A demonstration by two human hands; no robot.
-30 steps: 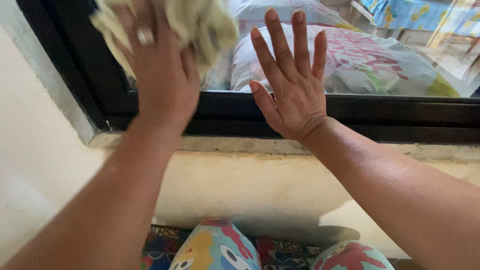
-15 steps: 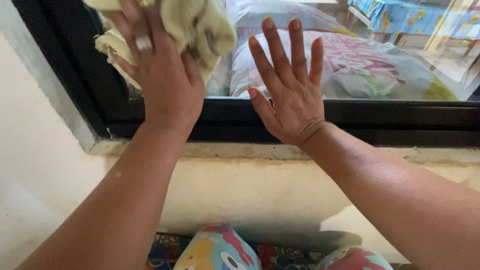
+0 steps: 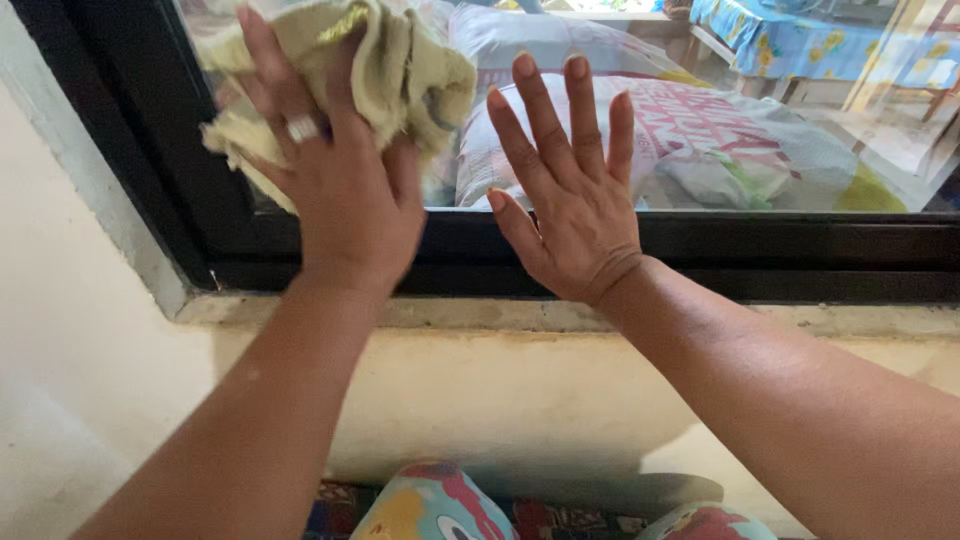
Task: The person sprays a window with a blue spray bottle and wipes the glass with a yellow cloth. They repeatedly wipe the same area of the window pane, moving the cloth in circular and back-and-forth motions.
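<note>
Upper left of frame: my left hand [image 3: 335, 190] bunches the yellow cloth [image 3: 400, 70] against the window glass [image 3: 800, 130] for wiping pressure. Centre: my right hand [image 3: 570, 190], fingers spread, empty, braces flat there.

Bare forearms without sleeves; the left hand [image 3: 345, 200] wears a silver ring [image 3: 302, 129]; bright cartoon-print trousers [image 3: 430, 505] at bottom centre.

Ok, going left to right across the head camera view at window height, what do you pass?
Cream wall → black window frame → left hand pressing a yellowish cloth → right hand flat on the glass → printed sack behind the glass.
</note>
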